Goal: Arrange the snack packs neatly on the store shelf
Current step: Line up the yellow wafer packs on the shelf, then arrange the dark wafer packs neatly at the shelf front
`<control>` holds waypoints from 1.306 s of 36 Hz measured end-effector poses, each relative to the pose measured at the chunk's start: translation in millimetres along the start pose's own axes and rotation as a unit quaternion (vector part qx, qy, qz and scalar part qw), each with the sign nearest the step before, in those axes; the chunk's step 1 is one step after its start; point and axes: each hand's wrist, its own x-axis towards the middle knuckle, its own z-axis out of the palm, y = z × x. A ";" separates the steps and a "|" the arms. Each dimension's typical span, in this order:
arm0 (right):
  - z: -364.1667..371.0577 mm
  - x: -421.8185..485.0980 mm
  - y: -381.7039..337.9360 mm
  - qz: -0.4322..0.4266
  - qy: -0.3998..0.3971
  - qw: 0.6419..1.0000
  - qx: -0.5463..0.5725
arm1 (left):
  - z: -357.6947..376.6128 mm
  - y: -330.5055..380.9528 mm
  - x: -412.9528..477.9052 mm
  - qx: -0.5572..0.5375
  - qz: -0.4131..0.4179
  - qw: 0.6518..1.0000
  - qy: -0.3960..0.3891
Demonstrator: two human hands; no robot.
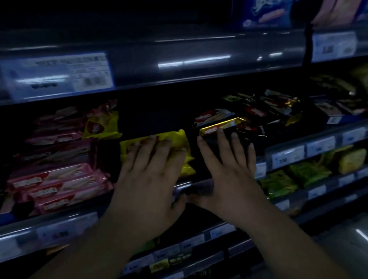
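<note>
The scene is dim. My left hand [147,181] lies flat, fingers spread, on top of a stack of yellow snack packs [179,141] at the middle of the store shelf [80,220]. My right hand [228,171] presses flat on a stack of black snack packs [241,133], whose top pack has a gold end [221,126]. The two thumbs nearly meet at the shelf's front rail. Pink wafer packs [53,180] are stacked left of the yellow ones. More black packs [266,108] lie in a loose heap to the right.
Another yellow pack [101,125] stands behind the pink stack. Price labels [288,156] line the shelf rails. A blue cookie box [277,2] stands on the shelf above at the right. Green and yellow packs [306,172] fill the lower shelf. Floor shows at the bottom right.
</note>
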 end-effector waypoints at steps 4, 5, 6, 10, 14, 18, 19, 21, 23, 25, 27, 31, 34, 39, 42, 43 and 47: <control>-8.1 4.2 45.8 -0.001 -0.009 1.000 -0.015 | 13.2 37.5 31.3 -0.023 0.021 0.999 0.014; -10.3 7.7 57.8 -0.004 -0.015 1.000 -0.023 | 15.3 47.7 41.6 -0.030 0.019 0.999 0.017; -12.1 12.5 70.0 -0.008 -0.021 0.999 -0.027 | 16.9 58.0 52.2 -0.034 0.009 0.999 0.017; -22.5 30.3 106.4 -0.030 -0.062 0.997 -0.034 | 24.0 90.1 91.0 -0.053 -0.031 0.998 0.009; -33.9 38.4 118.2 -0.022 -0.082 0.996 -0.014 | 21.6 92.0 103.8 -0.089 -0.066 0.994 -0.021; -39.6 30.4 101.9 0.049 -0.058 0.997 0.031 | 12.2 80.6 89.4 -0.100 -0.069 0.992 -0.045; -39.7 27.9 95.5 0.070 -0.046 0.995 0.048 | 10.6 77.1 84.6 -0.103 -0.066 0.991 -0.045; -38.0 24.3 85.2 0.100 -0.027 0.993 0.064 | 11.0 70.8 75.4 -0.108 -0.059 0.992 -0.039; -36.1 25.1 83.1 0.111 -0.021 0.992 0.048 | 15.2 67.3 70.3 -0.103 -0.044 0.993 -0.025; -35.5 31.5 91.1 0.106 -0.010 0.994 0.019 | 20.6 69.3 70.6 -0.093 -0.031 0.995 -0.011; -34.9 45.8 105.9 0.083 0.010 0.996 -0.015 | 25.4 77.5 75.0 -0.098 -0.040 0.994 0.008; -32.4 85.3 138.4 0.016 -0.018 0.997 -0.068 | 34.7 101.3 92.3 -0.091 -0.077 0.992 0.046; -24.2 101.0 163.5 -0.028 -0.085 0.993 -0.079 | 42.0 118.0 110.3 -0.096 -0.128 0.986 0.055; -24.9 91.4 203.1 -0.095 -0.061 0.991 -0.073 | 46.7 137.5 148.8 -0.114 -0.213 0.970 0.034; -36.7 90.6 229.1 -0.092 -0.063 0.993 -0.043 | 49.6 142.3 168.8 -0.118 -0.217 0.969 0.017; -39.1 91.7 237.8 -0.083 -0.063 0.994 -0.035 | 52.2 141.4 173.0 -0.115 -0.213 0.970 0.011; -40.9 97.9 271.6 -0.018 -0.054 0.998 -0.028 | 59.7 130.2 185.8 -0.102 -0.229 0.967 -0.045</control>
